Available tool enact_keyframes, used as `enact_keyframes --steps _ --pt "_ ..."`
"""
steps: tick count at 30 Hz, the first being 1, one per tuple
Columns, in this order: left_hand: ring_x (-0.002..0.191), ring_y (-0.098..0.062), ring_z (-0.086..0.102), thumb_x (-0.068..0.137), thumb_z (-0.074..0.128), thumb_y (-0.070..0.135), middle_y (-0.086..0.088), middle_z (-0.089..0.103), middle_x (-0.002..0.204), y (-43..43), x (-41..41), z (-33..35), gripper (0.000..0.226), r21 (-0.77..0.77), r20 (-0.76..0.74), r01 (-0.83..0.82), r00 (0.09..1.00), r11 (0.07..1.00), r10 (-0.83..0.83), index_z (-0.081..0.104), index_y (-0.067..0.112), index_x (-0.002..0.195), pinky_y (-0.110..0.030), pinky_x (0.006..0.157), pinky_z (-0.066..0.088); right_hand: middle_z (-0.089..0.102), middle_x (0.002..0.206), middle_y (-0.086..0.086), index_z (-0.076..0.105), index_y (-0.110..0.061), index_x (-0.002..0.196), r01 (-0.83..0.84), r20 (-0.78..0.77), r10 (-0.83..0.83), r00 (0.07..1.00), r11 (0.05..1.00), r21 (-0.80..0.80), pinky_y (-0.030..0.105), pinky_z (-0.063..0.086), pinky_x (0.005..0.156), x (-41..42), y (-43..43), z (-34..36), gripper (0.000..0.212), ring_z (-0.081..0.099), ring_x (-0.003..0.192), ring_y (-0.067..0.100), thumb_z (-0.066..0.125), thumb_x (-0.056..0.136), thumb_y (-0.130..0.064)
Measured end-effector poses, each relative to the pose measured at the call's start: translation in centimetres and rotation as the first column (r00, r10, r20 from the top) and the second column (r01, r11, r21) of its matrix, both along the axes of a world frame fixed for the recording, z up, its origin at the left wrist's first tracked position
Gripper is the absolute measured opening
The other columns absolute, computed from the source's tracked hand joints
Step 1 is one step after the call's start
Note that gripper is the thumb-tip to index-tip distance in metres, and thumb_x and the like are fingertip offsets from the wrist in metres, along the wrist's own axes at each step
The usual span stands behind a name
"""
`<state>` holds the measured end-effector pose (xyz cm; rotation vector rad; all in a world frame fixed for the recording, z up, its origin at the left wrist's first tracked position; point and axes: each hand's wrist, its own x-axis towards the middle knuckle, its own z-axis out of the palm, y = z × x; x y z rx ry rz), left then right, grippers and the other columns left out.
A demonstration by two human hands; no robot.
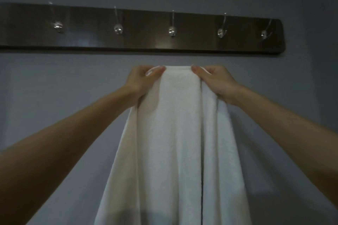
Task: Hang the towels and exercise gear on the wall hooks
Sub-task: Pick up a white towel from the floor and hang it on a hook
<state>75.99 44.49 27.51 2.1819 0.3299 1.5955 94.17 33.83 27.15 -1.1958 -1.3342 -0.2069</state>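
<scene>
A white towel (175,133) hangs folded lengthwise in front of a grey wall, its lower end running out of the bottom of the view. My left hand (144,80) pinches its top left corner and my right hand (215,82) pinches its top right corner, holding the top edge level. Above it a dark wooden rack (142,38) carries several silver hooks. The towel's top edge sits just below the rack, under the middle hook (172,30). All the visible hooks are bare.
The rack runs from the left edge of the view to its right end (279,38). Plain grey wall (54,82) surrounds it. Other hooks (221,32) stand to either side of the middle one.
</scene>
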Motion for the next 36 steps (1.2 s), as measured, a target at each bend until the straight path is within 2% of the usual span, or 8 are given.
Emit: enact_keyframes --steps 3,7,11,15,21,24,29,36 --pt "0.056 -0.002 0.050 0.091 0.056 0.040 0.007 0.056 0.065 -0.9 4.2 0.9 0.024 0.049 -0.034 0.015 0.999 0.999 -0.014 0.064 0.023 0.076 -0.005 0.043 0.039 0.065 0.059 -0.011 0.069 -0.008 0.076 0.027 0.038 -0.027 0.999 1.000 0.000 0.010 0.039 0.045 4.2 -2.0 1.3 0.038 0.056 0.050 -0.004 0.057 0.090 -0.041" --pt "0.048 0.005 0.049 0.091 0.057 0.039 0.011 0.052 0.059 -1.8 10.8 2.2 0.029 0.134 -0.083 0.031 0.996 0.991 -0.020 0.060 0.024 0.066 -0.003 0.044 0.036 0.067 0.071 -0.006 0.072 -0.015 0.080 0.069 0.121 -0.071 0.990 0.997 0.018 0.008 0.045 0.048 11.5 -4.4 3.1 0.031 0.058 0.052 -0.007 0.058 0.089 -0.042" --pt "0.044 0.010 0.049 0.091 0.057 0.036 0.014 0.050 0.058 -3.2 18.1 4.2 0.030 0.221 -0.071 -0.012 0.997 0.975 0.028 0.058 0.029 0.062 -0.001 0.044 0.033 0.063 0.071 -0.003 0.071 -0.011 0.081 0.150 0.176 -0.153 0.972 0.988 0.033 0.007 0.041 0.045 18.8 -5.7 5.2 0.035 0.053 0.050 -0.005 0.059 0.088 -0.042" --pt "0.054 -0.002 0.044 0.095 0.050 0.036 0.008 0.048 0.061 -3.3 24.4 6.2 0.031 0.350 -0.048 -0.103 0.991 0.931 0.128 0.058 0.020 0.069 -0.018 0.054 0.034 0.049 0.072 0.006 0.063 0.004 0.081 0.218 0.273 -0.244 0.931 0.968 0.122 0.018 0.032 0.051 24.6 -6.2 7.4 0.045 0.042 0.062 0.007 0.053 0.092 -0.039" --pt "0.063 -0.002 0.042 0.097 0.046 0.031 0.009 0.047 0.068 -4.5 31.0 9.1 0.022 0.521 0.007 -0.126 0.990 0.844 0.143 0.053 0.017 0.082 -0.012 0.054 0.032 0.047 0.066 -0.002 0.055 -0.010 0.068 0.372 0.323 -0.488 0.811 0.856 0.360 0.022 0.031 0.058 30.3 -7.8 9.4 0.038 0.040 0.062 0.009 0.047 0.096 -0.035" --pt "0.073 -0.015 0.047 0.098 0.045 0.032 0.002 0.051 0.076 -4.3 33.6 10.1 0.023 0.512 0.007 -0.105 0.993 0.853 0.118 0.051 0.017 0.082 -0.028 0.063 0.031 0.052 0.071 0.000 0.059 -0.010 0.080 0.426 0.295 -0.553 0.780 0.813 0.397 0.026 0.035 0.062 31.7 -8.4 9.6 0.032 0.046 0.066 0.012 0.047 0.096 -0.035" --pt "0.083 -0.018 0.050 0.098 0.044 0.031 -0.001 0.055 0.087 -4.6 37.6 11.2 0.019 0.405 0.030 -0.039 0.999 0.913 0.030 0.053 0.017 0.087 -0.027 0.072 0.035 0.058 0.079 -0.001 0.054 -0.022 0.080 0.562 0.220 -0.688 0.692 0.704 0.433 0.034 0.040 0.068 33.5 -8.1 10.4 0.028 0.055 0.078 0.023 0.042 0.096 -0.041" --pt "0.084 -0.015 0.051 0.098 0.043 0.034 0.000 0.057 0.091 -4.7 40.8 13.0 0.019 0.415 0.092 -0.039 0.996 0.909 0.001 0.052 0.019 0.091 -0.028 0.075 0.038 0.060 0.083 0.000 0.059 -0.014 0.087 0.568 0.120 -0.707 0.697 0.646 0.510 0.027 0.031 0.063 36.4 -7.0 12.3 0.033 0.055 0.077 0.019 0.040 0.097 -0.040"
